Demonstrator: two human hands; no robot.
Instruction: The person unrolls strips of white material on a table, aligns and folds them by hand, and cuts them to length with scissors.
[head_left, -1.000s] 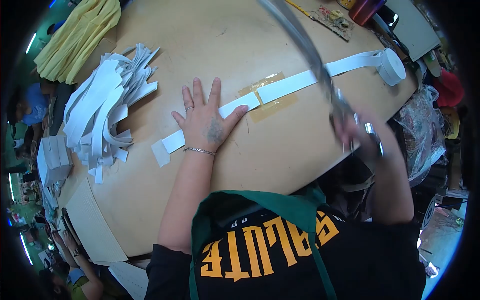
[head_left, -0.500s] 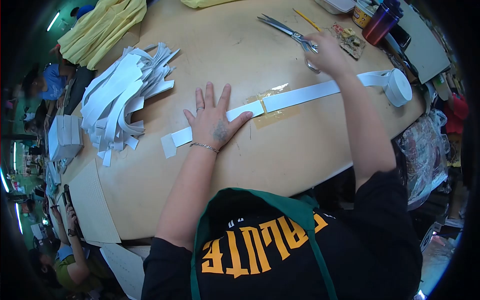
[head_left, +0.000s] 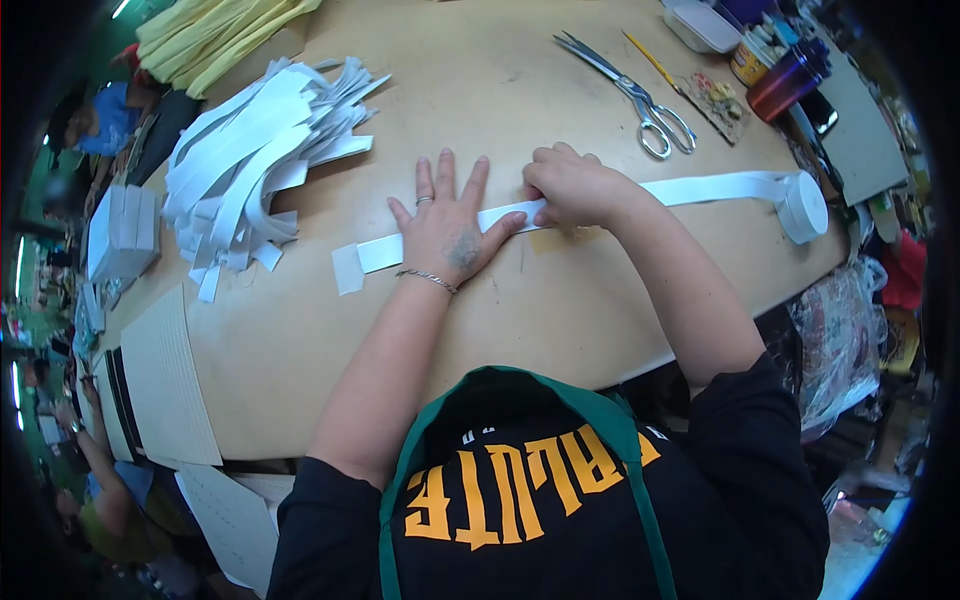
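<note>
My left hand (head_left: pixel 450 225) lies flat with fingers spread, pressing a short piece of flat white band (head_left: pixel 380 254) onto the table. My right hand (head_left: pixel 580 190) is closed, thumb and fingers pinched at the end of the long white band (head_left: pixel 715 188), just beside my left thumb. This band runs right to its roll (head_left: pixel 802 208). Clear tape (head_left: pixel 560 240) on the table is partly covered by my right hand. A pale tape square (head_left: pixel 347 269) marks the short piece's left end. Scissors (head_left: pixel 640 105) lie beyond my right hand, untouched.
A heap of cut white strips (head_left: pixel 240 160) lies at left, with yellow fabric (head_left: pixel 215 40) behind it. A pencil (head_left: pixel 650 58), a dark bottle (head_left: pixel 790 80) and a plastic tub (head_left: pixel 703 25) are at the back right. Other people sit beyond the table's left edge.
My right hand has left the scissors' handles and moved left and toward me to the band's end. My left hand stays flat on the short piece. The camera view has shifted slightly.
</note>
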